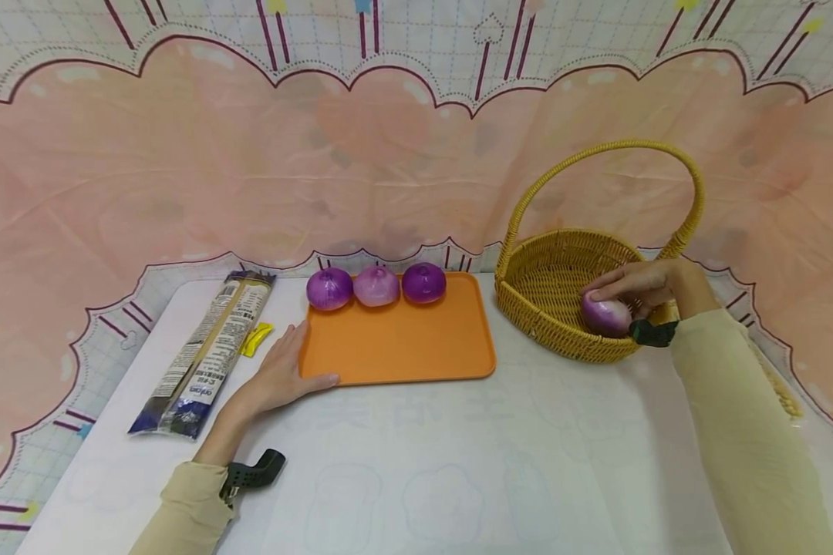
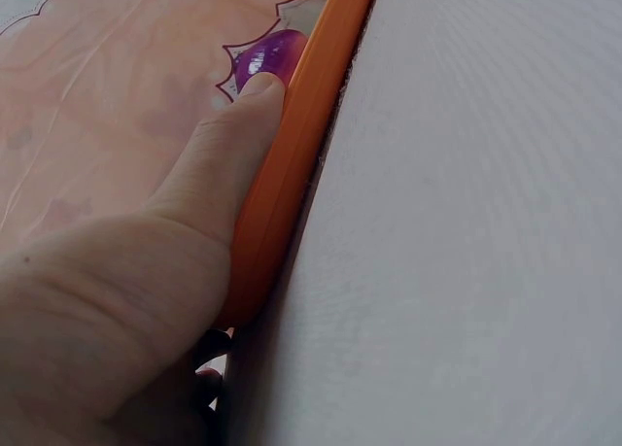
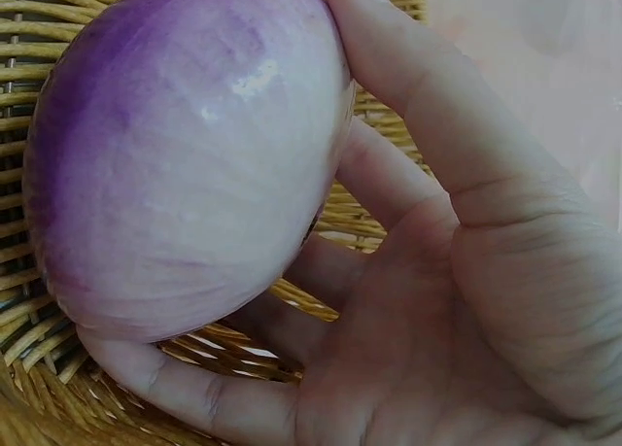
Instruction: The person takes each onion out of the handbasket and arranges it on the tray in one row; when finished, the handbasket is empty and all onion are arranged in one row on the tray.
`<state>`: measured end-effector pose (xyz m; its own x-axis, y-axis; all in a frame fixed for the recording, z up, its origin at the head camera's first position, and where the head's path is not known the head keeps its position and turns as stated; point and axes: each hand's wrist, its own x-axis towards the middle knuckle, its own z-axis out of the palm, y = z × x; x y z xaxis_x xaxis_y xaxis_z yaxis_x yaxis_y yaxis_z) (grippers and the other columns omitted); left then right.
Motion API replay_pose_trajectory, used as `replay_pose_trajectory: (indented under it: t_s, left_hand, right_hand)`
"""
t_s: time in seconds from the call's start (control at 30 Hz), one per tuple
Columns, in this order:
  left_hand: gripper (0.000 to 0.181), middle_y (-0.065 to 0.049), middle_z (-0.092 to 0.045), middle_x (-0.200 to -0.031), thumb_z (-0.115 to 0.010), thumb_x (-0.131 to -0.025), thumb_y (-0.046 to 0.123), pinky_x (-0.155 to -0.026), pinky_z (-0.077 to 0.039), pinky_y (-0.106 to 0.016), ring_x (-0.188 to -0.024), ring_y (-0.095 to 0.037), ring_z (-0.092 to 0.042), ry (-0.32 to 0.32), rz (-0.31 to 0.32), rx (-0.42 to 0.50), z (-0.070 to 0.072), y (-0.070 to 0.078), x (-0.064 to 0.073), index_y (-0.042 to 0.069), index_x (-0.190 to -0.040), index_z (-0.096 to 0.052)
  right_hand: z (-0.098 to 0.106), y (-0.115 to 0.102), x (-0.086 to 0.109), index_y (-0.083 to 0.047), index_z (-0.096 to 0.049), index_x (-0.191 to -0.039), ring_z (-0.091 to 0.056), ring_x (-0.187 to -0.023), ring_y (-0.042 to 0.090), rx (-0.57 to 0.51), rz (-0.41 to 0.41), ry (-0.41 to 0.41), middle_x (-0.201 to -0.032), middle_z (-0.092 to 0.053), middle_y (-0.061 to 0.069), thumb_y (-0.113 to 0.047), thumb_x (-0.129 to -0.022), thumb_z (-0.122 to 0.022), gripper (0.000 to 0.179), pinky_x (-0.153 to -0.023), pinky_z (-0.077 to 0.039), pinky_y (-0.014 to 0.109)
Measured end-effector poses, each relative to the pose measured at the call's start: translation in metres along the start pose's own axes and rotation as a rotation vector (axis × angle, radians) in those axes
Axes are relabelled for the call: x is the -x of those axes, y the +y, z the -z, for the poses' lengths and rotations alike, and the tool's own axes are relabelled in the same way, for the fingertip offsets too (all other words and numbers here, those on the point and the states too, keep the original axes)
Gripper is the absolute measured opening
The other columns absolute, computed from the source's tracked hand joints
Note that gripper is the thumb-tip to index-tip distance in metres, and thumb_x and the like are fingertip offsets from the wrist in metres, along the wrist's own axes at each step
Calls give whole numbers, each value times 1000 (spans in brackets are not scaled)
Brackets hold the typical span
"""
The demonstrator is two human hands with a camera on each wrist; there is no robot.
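Observation:
My right hand (image 1: 652, 284) is inside the wicker basket (image 1: 551, 333) and grips a purple-and-white onion (image 1: 607, 317). In the right wrist view, the thumb and fingers curl round that onion (image 3: 194, 164) against the woven wall. Along the back of the orange tray (image 1: 403, 347) sit three more onions in a row: a purple one (image 1: 329, 290), a paler one (image 1: 377, 287) and a dark purple one (image 1: 424, 284). My left hand (image 1: 278, 376) rests at the tray's front left corner, fingers extended along its side. Its thumb lies on the rim in the left wrist view.
Left of the tray lies a long printed plastic packet (image 1: 204, 354), with a small yellow wrapped piece (image 1: 255, 339) beside it. The basket's tall arched handle (image 1: 614, 146) rises above its bowl. A patterned cloth (image 1: 389, 185) hangs behind the white table (image 1: 416, 462).

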<state>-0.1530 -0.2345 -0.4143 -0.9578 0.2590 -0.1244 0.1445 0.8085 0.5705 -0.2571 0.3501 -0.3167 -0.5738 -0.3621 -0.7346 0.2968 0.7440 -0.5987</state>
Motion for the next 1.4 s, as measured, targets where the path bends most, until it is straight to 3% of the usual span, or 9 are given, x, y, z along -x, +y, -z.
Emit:
replay_pose_trajectory:
  t_s: [0.37, 0.63, 0.77, 1.1, 1.4]
  left_hand:
    - [116, -28, -5, -161, -68, -80, 60, -119, -5, -65, -149, -47, -1, -3, 6, -2, 1, 2, 0, 1, -155, -1]
    - [116, -28, -4, -161, -68, -81, 59, -119, -4, -64, -149, -47, -1, -4, 8, 2, 0, 2, 0, 1, -155, -1]
    - [116, -28, -4, -161, -69, -81, 58, -119, -4, -64, -149, -47, -1, -1, 6, 6, -1, 2, 1, 0, -155, -1]
    - [117, -29, -4, -161, -68, -81, 59, -119, -5, -65, -148, -48, -1, -1, 8, -1, -1, 2, 1, -2, -154, -1]
    - [117, -29, -3, -160, -68, -81, 58, -119, -5, -65, -148, -48, -1, -7, 13, -5, -1, 2, 2, -2, -154, 0]
  right_hand:
    - [1, -7, 0, -8, -22, -154, -38, -131, 30, 1, 28, 20, -158, -13, 24, -39, -100, -50, 68, -96, -54, 46]
    - [2, -18, -3, -9, -18, -155, -29, -139, 37, 32, 106, 25, -160, -6, 24, -38, -102, -46, 67, -102, -49, 52]
    - [1, -22, -5, -10, -20, -155, -28, -138, 36, 1, 138, 58, -160, -10, 22, -36, -101, -47, 66, -102, -49, 52]
    - [-6, -34, -8, -11, -21, -155, -43, -125, 25, -24, 187, 80, -157, -19, 18, -35, -102, -45, 63, -99, -52, 42]
    - [-18, -45, -11, -9, -25, -154, -49, -121, 24, -58, 284, 134, -153, -29, 17, -34, -102, -46, 61, -100, -51, 45]
